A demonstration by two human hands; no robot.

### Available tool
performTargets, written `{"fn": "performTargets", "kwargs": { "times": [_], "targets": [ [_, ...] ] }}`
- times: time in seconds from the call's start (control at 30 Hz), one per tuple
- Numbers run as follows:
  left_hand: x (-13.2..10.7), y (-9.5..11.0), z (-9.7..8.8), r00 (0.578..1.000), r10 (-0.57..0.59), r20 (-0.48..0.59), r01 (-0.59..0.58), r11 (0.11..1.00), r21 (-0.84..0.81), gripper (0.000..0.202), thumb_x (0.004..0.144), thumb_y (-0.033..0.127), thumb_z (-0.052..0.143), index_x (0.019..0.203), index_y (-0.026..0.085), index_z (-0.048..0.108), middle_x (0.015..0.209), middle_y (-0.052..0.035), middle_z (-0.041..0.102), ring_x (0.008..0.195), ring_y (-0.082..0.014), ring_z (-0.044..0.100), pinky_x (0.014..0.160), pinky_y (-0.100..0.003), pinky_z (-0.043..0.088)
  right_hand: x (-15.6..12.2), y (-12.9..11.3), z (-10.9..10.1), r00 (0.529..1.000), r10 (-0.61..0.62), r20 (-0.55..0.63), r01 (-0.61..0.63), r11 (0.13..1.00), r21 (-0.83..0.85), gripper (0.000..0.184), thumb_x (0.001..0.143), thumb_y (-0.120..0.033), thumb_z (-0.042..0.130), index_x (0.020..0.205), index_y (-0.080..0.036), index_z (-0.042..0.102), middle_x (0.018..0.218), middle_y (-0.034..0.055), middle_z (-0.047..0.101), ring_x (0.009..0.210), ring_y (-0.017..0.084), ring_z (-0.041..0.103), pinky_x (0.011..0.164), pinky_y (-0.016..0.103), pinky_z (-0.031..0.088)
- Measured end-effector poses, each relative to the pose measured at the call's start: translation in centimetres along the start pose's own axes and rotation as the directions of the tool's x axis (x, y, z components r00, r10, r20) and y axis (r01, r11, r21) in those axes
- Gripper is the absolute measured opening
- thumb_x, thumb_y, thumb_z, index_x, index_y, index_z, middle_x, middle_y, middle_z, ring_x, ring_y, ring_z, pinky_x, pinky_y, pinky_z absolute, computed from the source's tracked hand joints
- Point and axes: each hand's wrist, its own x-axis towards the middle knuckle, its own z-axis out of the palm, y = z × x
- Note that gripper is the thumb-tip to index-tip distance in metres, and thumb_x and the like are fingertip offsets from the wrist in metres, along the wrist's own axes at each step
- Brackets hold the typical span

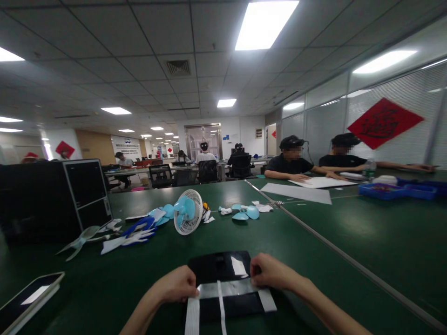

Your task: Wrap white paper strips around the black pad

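Observation:
A black flat case-like object (pixel 240 304) lies on the table in front of me, with a torn white paper scrap (pixel 239 267) on its far part. Across it runs a strip of silvery tape (pixel 238 288), crossing a narrow white strap (pixel 221 302). Wider white elastic bands reach down at the left (pixel 193 311) and right (pixel 267 300). My left hand (pixel 179 282) is closed at the tape's left end, and my right hand (pixel 268 271) pinches its right end. The fingertips' undersides are hidden.
A small white-and-blue fan (pixel 188 211), blue-white gloves (pixel 139 231) and loose blue fan blades (pixel 246 212) lie farther back. Left are a black computer tower (pixel 52 200) and a tablet-like device (pixel 31 298). A metal seam (pixel 314 235) crosses the table; two people sit beyond, near blue trays (pixel 382 190).

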Motion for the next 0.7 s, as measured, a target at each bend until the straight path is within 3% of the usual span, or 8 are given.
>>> {"fn": "performTargets", "kwargs": {
  "times": [0.23, 0.37, 0.5, 0.6, 0.7],
  "targets": [
    [-0.2, 0.2, 0.0, 0.999, -0.042, -0.004, 0.042, 0.997, 0.066, 0.016, 0.069, 0.032, 0.057, 0.070, 0.017, 0.061, 0.062, 0.0030, 0.056, 0.061, -0.0132, 0.052, 0.054, -0.023, 0.034, 0.0, 0.1, 0.2, 1.000, 0.027, 0.005, -0.027, 1.000, -0.003, 0.019, 0.068, -0.021, 0.062, 0.084, -0.016, 0.070, 0.082, 0.0007, 0.069, 0.072, 0.013, 0.059, 0.056, 0.020, 0.039],
    [-0.4, 0.3, -0.1, 0.996, -0.034, -0.077, 0.046, 0.986, 0.158, 0.018, 0.067, 0.030, 0.061, 0.080, 0.018, 0.062, 0.079, 0.0006, 0.061, 0.073, -0.0155, 0.054, 0.057, -0.024, 0.035, 0.0, 0.1, 0.2, 0.999, 0.038, -0.002, -0.038, 0.999, 0.007, 0.021, 0.066, -0.022, 0.065, 0.086, -0.016, 0.069, 0.083, 0.0002, 0.068, 0.072, 0.013, 0.059, 0.056, 0.021, 0.038],
    [-0.9, 1.2, 0.3, 0.981, 0.164, -0.103, -0.138, 0.966, 0.218, 0.027, 0.069, 0.021, 0.059, 0.096, 0.022, 0.061, 0.097, 0.0005, 0.058, 0.084, -0.0159, 0.053, 0.065, -0.024, 0.037, -0.3, -0.3, -0.1, 0.999, 0.034, -0.005, -0.034, 0.999, -0.005, 0.021, 0.066, -0.022, 0.066, 0.086, -0.016, 0.069, 0.087, 0.0018, 0.068, 0.075, 0.015, 0.060, 0.058, 0.022, 0.040],
    [-1.2, 2.1, 1.0, 0.943, 0.333, -0.028, -0.321, 0.927, 0.195, 0.041, 0.075, 0.008, 0.047, 0.109, 0.028, 0.060, 0.107, -0.0002, 0.055, 0.090, -0.0151, 0.052, 0.074, -0.025, 0.039, -0.3, -0.3, 0.0, 0.999, 0.034, -0.004, -0.034, 0.999, -0.010, 0.020, 0.066, -0.021, 0.066, 0.086, -0.016, 0.069, 0.085, 0.0014, 0.068, 0.074, 0.014, 0.059, 0.057, 0.022, 0.039],
    [-1.2, 2.5, 1.5, 0.913, 0.408, 0.032, -0.406, 0.893, 0.194, 0.048, 0.078, 0.005, 0.042, 0.115, 0.031, 0.061, 0.110, -0.0014, 0.054, 0.096, -0.0159, 0.051, 0.080, -0.026, 0.038, -0.2, -0.2, 0.1, 1.000, 0.029, -0.011, -0.029, 0.999, -0.020, 0.020, 0.066, -0.021, 0.066, 0.085, -0.016, 0.069, 0.084, 0.0007, 0.068, 0.073, 0.014, 0.058, 0.056, 0.021, 0.038]
  ]
}}
